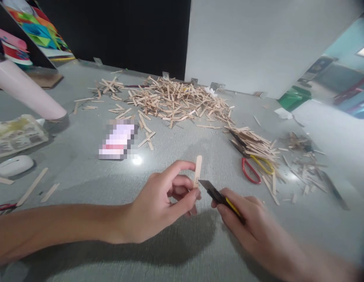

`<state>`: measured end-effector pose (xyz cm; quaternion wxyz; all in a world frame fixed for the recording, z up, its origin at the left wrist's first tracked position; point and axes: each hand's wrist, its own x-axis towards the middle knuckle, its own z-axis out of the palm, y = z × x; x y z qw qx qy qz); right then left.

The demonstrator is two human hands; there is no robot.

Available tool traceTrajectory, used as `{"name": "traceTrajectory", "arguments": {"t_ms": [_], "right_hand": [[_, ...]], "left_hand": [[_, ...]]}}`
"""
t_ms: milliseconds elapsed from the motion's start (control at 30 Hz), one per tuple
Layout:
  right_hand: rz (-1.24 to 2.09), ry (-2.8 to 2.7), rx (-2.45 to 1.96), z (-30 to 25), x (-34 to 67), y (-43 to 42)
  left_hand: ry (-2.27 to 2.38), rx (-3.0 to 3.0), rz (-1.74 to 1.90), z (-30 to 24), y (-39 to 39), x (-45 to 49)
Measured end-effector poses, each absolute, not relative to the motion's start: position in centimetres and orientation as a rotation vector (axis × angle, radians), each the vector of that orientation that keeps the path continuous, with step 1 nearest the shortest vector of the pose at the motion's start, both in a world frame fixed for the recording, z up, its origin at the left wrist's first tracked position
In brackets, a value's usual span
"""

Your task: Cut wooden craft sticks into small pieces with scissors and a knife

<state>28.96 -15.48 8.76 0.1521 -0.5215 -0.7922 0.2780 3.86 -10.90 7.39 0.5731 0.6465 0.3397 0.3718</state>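
My left hand (pixel 170 192) pinches a wooden craft stick (pixel 199 166) upright between thumb and fingers, above the grey table. A small dark rectangle is marked near the stick's lower end. In my right hand (pixel 249 219) is a utility knife (pixel 226 201) with black and yellow on its handle. Its blade points up and left, and the tip is at the stick beside the marked rectangle; whether it touches I cannot tell.
A large heap of craft sticks (pixel 176 98) lies at the back. Red-and-yellow-handled scissors (pixel 251 168) rest by a smaller pile (pixel 255 143) at right, near wood scraps (pixel 308 164). At left are a blurred-out phone (pixel 119 139), a white mouse (pixel 16 165) and a pink tumbler (pixel 29 90).
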Motion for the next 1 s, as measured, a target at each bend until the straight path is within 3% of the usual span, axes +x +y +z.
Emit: {"name": "traceTrajectory", "arguments": {"t_ms": [700, 1000], "right_hand": [[0.058, -2.479, -1.402, 5.4, 27.1, -16.3], [0.464, -2.408, -1.61, 6.5, 27.5, -15.2]], "left_hand": [[0.866, 2.198, 0.972, 2.7, -10.7, 3.8], [0.834, 2.129, 0.961, 2.1, -10.1, 3.8]]}}
